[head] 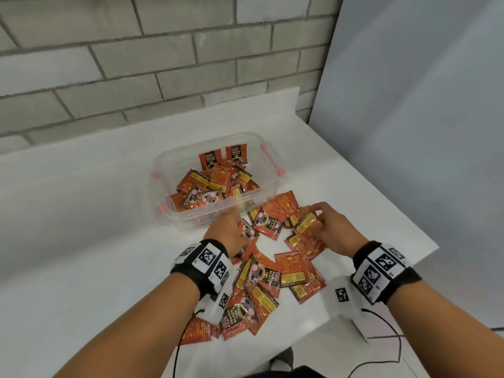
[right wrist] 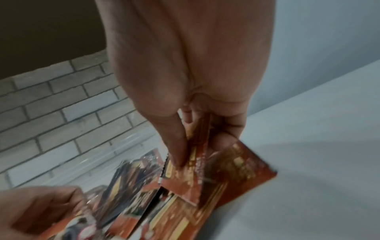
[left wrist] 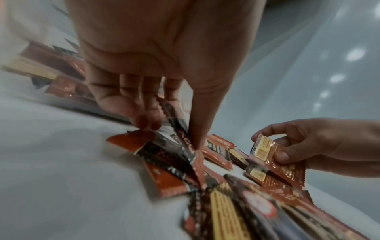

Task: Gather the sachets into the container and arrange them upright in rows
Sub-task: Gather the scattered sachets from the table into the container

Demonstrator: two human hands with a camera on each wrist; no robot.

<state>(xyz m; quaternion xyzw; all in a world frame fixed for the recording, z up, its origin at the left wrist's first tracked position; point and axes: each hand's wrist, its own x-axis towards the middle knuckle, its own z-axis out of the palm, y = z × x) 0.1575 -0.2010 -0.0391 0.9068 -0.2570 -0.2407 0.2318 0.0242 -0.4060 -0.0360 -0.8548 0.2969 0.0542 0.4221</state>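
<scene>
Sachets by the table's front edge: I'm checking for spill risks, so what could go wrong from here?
Loose sachets overlap the table front edge and might slide off. The left hand and right hand each pinch sachets. The container holds mostly a jumbled heap, which may block upright rows.

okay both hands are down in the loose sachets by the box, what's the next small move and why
Probably lift both handfuls into the container. The left hand and right hand each already pinch sachets, while many more lie loose on the table.
</scene>
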